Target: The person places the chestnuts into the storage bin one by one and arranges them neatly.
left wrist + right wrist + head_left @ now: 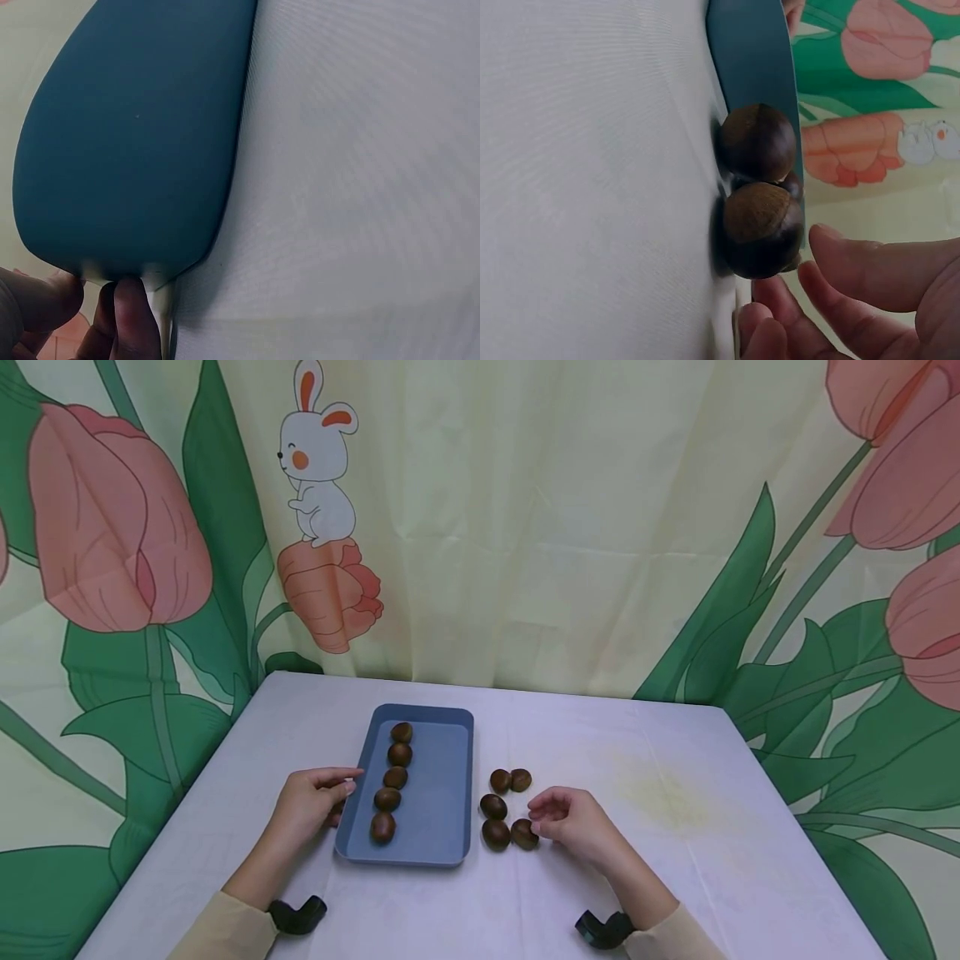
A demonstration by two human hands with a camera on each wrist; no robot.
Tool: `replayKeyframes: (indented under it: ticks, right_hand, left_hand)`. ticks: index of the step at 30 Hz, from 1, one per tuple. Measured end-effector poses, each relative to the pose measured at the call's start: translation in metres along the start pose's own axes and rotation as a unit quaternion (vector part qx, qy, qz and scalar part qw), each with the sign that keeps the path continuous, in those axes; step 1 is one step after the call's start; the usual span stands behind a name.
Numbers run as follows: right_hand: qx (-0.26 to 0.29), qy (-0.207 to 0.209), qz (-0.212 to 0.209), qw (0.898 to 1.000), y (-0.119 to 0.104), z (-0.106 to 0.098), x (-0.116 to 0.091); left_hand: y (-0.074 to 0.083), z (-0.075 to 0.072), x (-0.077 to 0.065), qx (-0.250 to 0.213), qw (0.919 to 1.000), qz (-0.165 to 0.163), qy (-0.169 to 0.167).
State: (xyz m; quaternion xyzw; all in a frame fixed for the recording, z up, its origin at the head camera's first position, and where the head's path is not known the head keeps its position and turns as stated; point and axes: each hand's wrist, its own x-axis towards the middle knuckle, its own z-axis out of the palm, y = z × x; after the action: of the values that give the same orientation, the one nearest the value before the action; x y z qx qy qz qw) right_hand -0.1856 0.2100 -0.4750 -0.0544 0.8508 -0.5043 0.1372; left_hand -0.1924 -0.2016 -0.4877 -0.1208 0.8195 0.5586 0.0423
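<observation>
A shallow blue tray [441,785] lies on the table with several brown chestnuts [395,777] in a line along its left half. My left hand [307,806] holds the tray's left rim, thumb and fingertips [135,307] at the edge in the left wrist view. To the right of the tray, several more chestnuts [493,807] sit in a small cluster on the cloth. At the nearest right one of them, a chestnut [763,231], my right hand [573,825] has its fingers spread around the near side. The thumb [870,266] is apart from it.
A white cloth [420,910] covers the table, with a faint yellowish stain [667,797] on the right. Behind the table hangs a curtain [525,527] printed with tulips and a rabbit. Each wrist wears a black camera band [298,916].
</observation>
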Motion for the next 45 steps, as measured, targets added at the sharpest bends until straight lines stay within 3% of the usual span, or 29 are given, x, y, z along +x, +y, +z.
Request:
replayKeyframes:
  ticks: [4, 9, 19, 45]
  right_hand:
    - [0.002, -0.031, -0.01, 0.999, 0.004, 0.0, 0.0]
    - [-0.009, -0.039, -0.009, 0.999, 0.004, 0.001, -0.001]
    - [-0.042, -0.022, -0.01, 0.999, 0.004, 0.005, -0.001]
    - [-0.062, -0.004, -0.001, 0.998, 0.004, 0.011, 0.001]
  left_hand:
    - [0.001, 0.0, 0.0, 0.003, 1.0, 0.001, 0.001]
    - [0.0, 0.0, 0.0, 0.004, 1.0, -0.001, 0.002]
    - [0.0, 0.0, 0.0, 0.004, 1.0, -0.001, 0.003]
    - [0.0, 0.001, 0.001, 0.001, 1.0, -0.006, 0.0]
